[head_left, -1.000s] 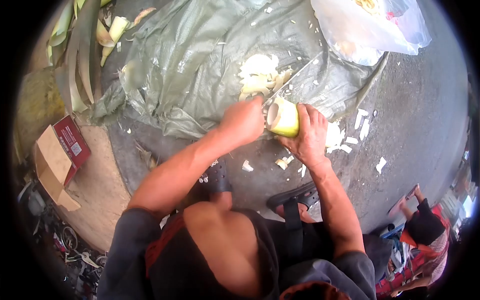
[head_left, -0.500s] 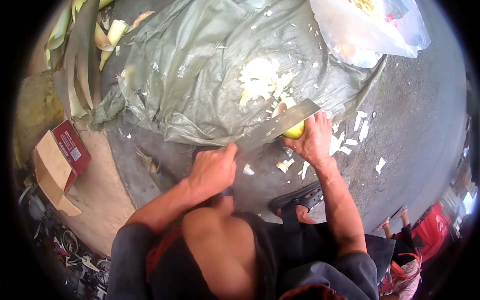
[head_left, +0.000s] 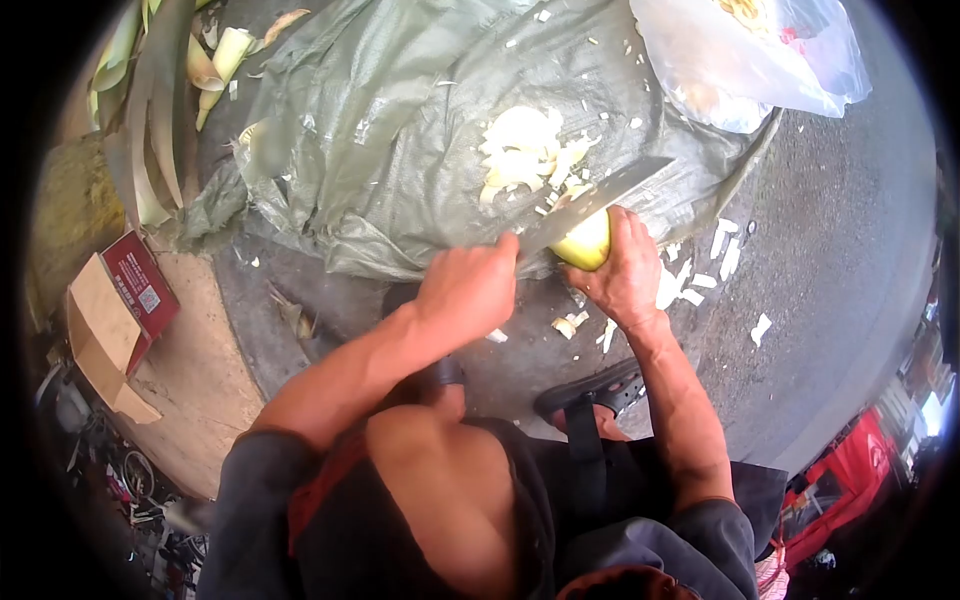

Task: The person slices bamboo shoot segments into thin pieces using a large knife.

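Observation:
My left hand (head_left: 467, 288) is closed around the handle of a long, broad-bladed knife (head_left: 625, 187); the handle itself is hidden in the fist. The blade lies slantwise across the top of a rounded yellow-green bamboo shoot (head_left: 585, 245). From the right side, my right hand (head_left: 626, 272) grips this shoot with fingers curled round it, close to the blade. Just beyond the knife, a heap of pale cut slices (head_left: 525, 150) rests on a crumpled grey-green woven sheet (head_left: 370, 200).
A clear plastic bag (head_left: 700, 80) with pale pieces stands at the upper right. White scraps (head_left: 725, 250) litter the ground. Peeled husks (head_left: 150, 110) and a pale shoot (head_left: 228, 65) lie at the upper left. A cardboard box (head_left: 115, 320) sits at left; my sandal (head_left: 600, 392) is below.
My left hand has moved up and to the right, pushing the knife forward across the shoot. My right hand stays nearly in place, and more of the shoot's yellow-green side shows.

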The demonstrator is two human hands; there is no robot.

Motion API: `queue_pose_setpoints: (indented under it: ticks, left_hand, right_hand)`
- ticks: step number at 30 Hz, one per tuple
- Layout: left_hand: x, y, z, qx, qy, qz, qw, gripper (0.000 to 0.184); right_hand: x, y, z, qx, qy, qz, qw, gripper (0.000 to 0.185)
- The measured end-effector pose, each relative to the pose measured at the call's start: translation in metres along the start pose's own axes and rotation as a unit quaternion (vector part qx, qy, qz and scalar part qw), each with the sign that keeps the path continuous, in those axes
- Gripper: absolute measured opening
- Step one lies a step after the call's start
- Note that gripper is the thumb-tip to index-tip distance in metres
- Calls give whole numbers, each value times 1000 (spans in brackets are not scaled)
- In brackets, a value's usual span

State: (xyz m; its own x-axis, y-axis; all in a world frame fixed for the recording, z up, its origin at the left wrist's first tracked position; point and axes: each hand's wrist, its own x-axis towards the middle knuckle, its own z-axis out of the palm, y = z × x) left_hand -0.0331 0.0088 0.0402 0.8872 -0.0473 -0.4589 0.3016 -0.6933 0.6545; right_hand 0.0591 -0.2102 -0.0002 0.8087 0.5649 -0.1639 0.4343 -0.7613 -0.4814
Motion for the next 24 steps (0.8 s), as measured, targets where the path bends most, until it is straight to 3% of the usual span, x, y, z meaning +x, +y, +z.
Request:
queue_pose_setpoints:
  ticks: [15, 18, 19, 22, 24]
  left_hand:
    - [49, -2, 11, 2, -44, -39, 998, 19]
    - [38, -11, 15, -20, 3, -29, 999, 22]
    - [29, -13, 14, -32, 11, -34, 999, 23]
    - [10, -16, 6, -51, 27, -52, 997, 26]
    - [0, -17, -3, -42, 5, -74, 996, 27]
  right_hand:
    - [-18, -8, 10, -62, 56, -49, 995, 91]
    - [-8, 0, -13, 16, -57, -30, 998, 101]
    - [0, 4, -21, 39, -120, 20, 992, 101]
    - [14, -1, -40, 8, -208, 72, 976, 99]
    - [1, 0, -31, -44, -60, 32, 997, 93]
